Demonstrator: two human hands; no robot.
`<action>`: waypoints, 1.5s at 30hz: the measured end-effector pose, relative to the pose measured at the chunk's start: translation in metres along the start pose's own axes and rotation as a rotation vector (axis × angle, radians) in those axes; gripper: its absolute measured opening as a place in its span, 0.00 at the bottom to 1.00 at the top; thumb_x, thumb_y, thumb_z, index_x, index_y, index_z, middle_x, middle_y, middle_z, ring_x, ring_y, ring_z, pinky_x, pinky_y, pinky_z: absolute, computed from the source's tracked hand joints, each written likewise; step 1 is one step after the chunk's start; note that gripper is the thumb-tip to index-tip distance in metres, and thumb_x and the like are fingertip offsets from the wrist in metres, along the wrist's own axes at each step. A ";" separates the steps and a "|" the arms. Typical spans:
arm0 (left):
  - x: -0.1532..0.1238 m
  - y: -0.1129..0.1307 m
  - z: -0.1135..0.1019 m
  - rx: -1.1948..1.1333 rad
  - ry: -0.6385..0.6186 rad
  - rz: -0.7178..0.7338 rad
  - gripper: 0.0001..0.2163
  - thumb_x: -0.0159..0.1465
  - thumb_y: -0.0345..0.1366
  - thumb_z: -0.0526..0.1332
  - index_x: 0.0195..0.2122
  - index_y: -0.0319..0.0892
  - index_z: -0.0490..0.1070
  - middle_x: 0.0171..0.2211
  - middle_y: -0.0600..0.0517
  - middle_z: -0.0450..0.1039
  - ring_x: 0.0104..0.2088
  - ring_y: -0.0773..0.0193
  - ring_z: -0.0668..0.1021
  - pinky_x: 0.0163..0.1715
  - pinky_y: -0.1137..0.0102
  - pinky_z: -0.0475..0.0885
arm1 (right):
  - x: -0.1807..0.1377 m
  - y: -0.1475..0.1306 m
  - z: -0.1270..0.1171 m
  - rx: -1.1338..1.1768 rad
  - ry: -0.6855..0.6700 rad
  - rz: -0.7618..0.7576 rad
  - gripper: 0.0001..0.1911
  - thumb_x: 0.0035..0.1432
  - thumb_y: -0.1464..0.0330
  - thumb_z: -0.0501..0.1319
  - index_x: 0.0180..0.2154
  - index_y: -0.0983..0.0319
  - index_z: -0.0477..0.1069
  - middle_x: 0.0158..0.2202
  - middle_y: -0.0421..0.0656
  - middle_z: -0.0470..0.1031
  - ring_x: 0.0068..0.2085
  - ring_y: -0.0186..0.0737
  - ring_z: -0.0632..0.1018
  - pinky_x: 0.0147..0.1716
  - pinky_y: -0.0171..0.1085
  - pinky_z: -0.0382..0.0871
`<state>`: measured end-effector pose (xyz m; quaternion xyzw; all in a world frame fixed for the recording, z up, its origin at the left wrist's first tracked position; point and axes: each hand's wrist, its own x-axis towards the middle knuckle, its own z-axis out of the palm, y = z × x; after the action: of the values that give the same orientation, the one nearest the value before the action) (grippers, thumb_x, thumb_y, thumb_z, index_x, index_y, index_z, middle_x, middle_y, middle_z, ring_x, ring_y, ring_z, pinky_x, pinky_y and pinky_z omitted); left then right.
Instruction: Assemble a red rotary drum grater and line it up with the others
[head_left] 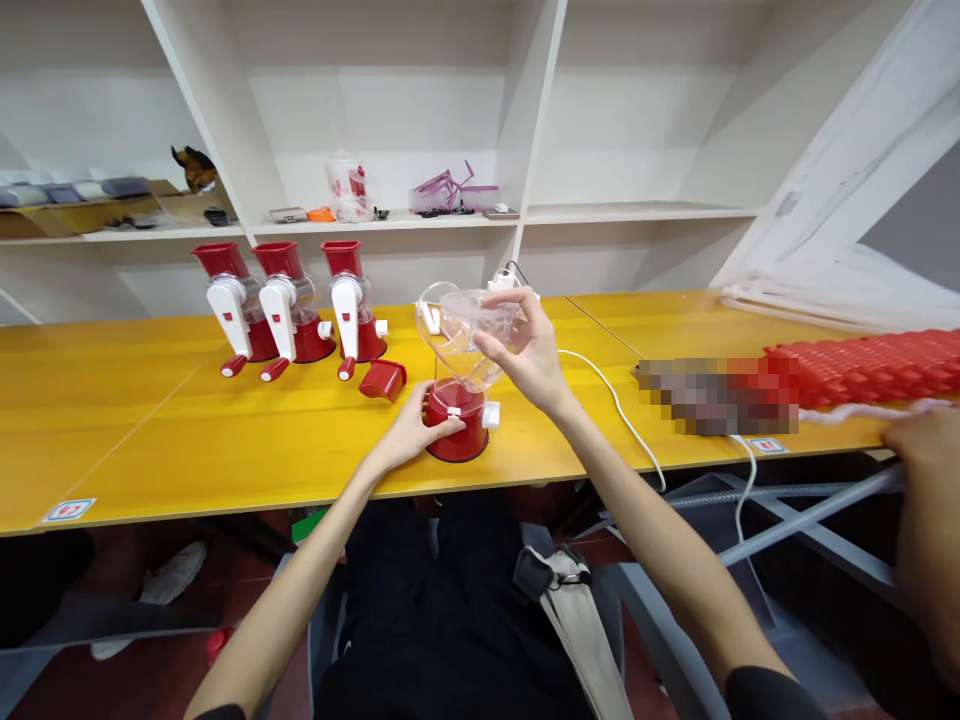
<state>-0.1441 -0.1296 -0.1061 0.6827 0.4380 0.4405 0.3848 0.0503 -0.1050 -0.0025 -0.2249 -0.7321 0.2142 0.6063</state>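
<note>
My left hand [414, 428] grips the red base [459, 432] of a small grinder standing on the yellow table [187, 430]. Fingers wrap round the base's left side. My right hand [527, 352] is closed on the clear plastic housing [469, 330], which sits tilted on top of the red base. A white knob [491, 414] sticks out on the base's right side.
Three assembled red and white grinders [289, 310] stand at the back left, with a loose red hopper [383, 379] beside them. A white cable [622, 405] runs across the table. Red plastic parts [862, 365] lie at right. Another person's hand [922, 440] rests at the right edge. Shelves [390, 215] hold small items.
</note>
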 end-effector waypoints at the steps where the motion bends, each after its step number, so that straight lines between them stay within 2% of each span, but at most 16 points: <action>1: 0.000 -0.001 0.000 -0.009 0.000 0.011 0.33 0.55 0.47 0.71 0.58 0.42 0.62 0.61 0.41 0.68 0.60 0.50 0.73 0.63 0.55 0.65 | 0.000 0.002 -0.001 0.030 -0.039 0.000 0.24 0.53 0.49 0.68 0.44 0.54 0.67 0.45 0.41 0.73 0.47 0.42 0.77 0.52 0.49 0.74; 5: 0.000 0.000 0.001 -0.041 -0.002 0.040 0.34 0.55 0.47 0.72 0.59 0.44 0.62 0.63 0.42 0.66 0.62 0.51 0.71 0.64 0.56 0.63 | 0.010 0.013 -0.009 0.141 -0.182 0.004 0.24 0.51 0.48 0.69 0.42 0.54 0.67 0.46 0.41 0.72 0.49 0.44 0.76 0.55 0.51 0.70; 10: 0.000 0.001 0.001 -0.021 0.015 0.054 0.34 0.55 0.47 0.72 0.60 0.43 0.63 0.62 0.42 0.67 0.62 0.51 0.71 0.64 0.55 0.63 | 0.022 0.019 -0.007 0.213 -0.176 0.080 0.28 0.44 0.48 0.73 0.39 0.55 0.66 0.43 0.40 0.73 0.50 0.47 0.76 0.55 0.54 0.70; 14: 0.001 -0.002 0.002 -0.015 0.028 0.064 0.32 0.55 0.47 0.71 0.58 0.43 0.64 0.61 0.42 0.68 0.62 0.51 0.71 0.64 0.56 0.63 | 0.025 0.019 -0.006 0.309 -0.266 0.173 0.28 0.43 0.49 0.74 0.40 0.54 0.66 0.44 0.40 0.75 0.48 0.46 0.78 0.52 0.53 0.73; 20: 0.000 -0.001 0.003 0.002 0.035 0.038 0.32 0.55 0.48 0.71 0.57 0.43 0.65 0.59 0.44 0.70 0.60 0.51 0.73 0.63 0.55 0.64 | 0.032 0.025 -0.016 0.393 -0.362 0.241 0.31 0.39 0.49 0.75 0.40 0.54 0.68 0.43 0.40 0.76 0.48 0.46 0.78 0.54 0.51 0.71; 26: -0.002 0.000 0.004 -0.075 0.035 0.085 0.36 0.56 0.48 0.70 0.64 0.46 0.59 0.66 0.44 0.62 0.66 0.50 0.67 0.66 0.56 0.60 | 0.028 0.021 -0.015 0.398 -0.343 0.242 0.28 0.42 0.51 0.74 0.41 0.54 0.69 0.45 0.40 0.77 0.49 0.45 0.79 0.56 0.51 0.71; 29: 0.000 0.004 0.004 -0.135 0.085 0.099 0.31 0.58 0.50 0.67 0.61 0.44 0.64 0.64 0.43 0.66 0.62 0.50 0.71 0.63 0.56 0.64 | 0.024 0.018 -0.012 0.358 -0.269 0.224 0.27 0.42 0.51 0.74 0.40 0.54 0.69 0.45 0.41 0.77 0.50 0.47 0.79 0.57 0.52 0.70; 32: 0.004 0.013 -0.002 -0.121 0.149 0.152 0.25 0.57 0.49 0.68 0.52 0.42 0.70 0.58 0.43 0.72 0.60 0.50 0.73 0.64 0.56 0.63 | 0.019 0.017 -0.011 0.327 -0.142 0.183 0.26 0.44 0.49 0.73 0.39 0.54 0.67 0.45 0.41 0.76 0.51 0.47 0.79 0.57 0.54 0.71; 36: 0.012 0.029 -0.021 -0.212 0.183 0.205 0.22 0.57 0.51 0.67 0.46 0.42 0.69 0.50 0.42 0.79 0.55 0.50 0.78 0.60 0.53 0.67 | 0.011 0.017 -0.017 0.283 -0.029 0.208 0.29 0.46 0.44 0.69 0.41 0.53 0.64 0.47 0.43 0.75 0.53 0.49 0.78 0.56 0.55 0.72; 39: 0.025 0.045 -0.042 -0.259 0.286 0.209 0.26 0.57 0.54 0.65 0.48 0.42 0.67 0.45 0.43 0.80 0.48 0.51 0.82 0.52 0.53 0.74 | -0.003 0.018 -0.021 0.260 -0.050 0.264 0.33 0.47 0.46 0.69 0.48 0.51 0.60 0.51 0.45 0.74 0.56 0.50 0.77 0.58 0.56 0.70; 41: 0.036 0.060 -0.054 -0.241 0.332 0.229 0.26 0.57 0.55 0.65 0.49 0.42 0.67 0.45 0.43 0.80 0.47 0.53 0.82 0.50 0.55 0.76 | -0.016 0.020 -0.020 0.291 -0.099 0.326 0.41 0.45 0.50 0.73 0.55 0.50 0.55 0.53 0.46 0.73 0.56 0.50 0.77 0.58 0.57 0.71; 43: 0.046 0.078 -0.063 -0.192 0.348 0.278 0.27 0.56 0.55 0.66 0.49 0.42 0.68 0.46 0.44 0.79 0.47 0.54 0.82 0.49 0.56 0.77 | -0.029 0.021 -0.015 0.351 -0.184 0.395 0.52 0.42 0.54 0.76 0.61 0.48 0.48 0.56 0.47 0.72 0.57 0.51 0.77 0.58 0.59 0.72; 45: 0.054 0.096 -0.066 -0.123 0.331 0.344 0.27 0.55 0.55 0.68 0.48 0.42 0.69 0.46 0.45 0.79 0.48 0.55 0.81 0.49 0.56 0.77 | -0.040 0.023 -0.010 0.400 -0.255 0.431 0.56 0.42 0.55 0.76 0.64 0.47 0.43 0.58 0.48 0.71 0.59 0.51 0.75 0.60 0.60 0.68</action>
<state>-0.1689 -0.1004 0.0170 0.6412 0.3448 0.6309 0.2681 0.0681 -0.1096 -0.0455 -0.2224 -0.6811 0.5037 0.4827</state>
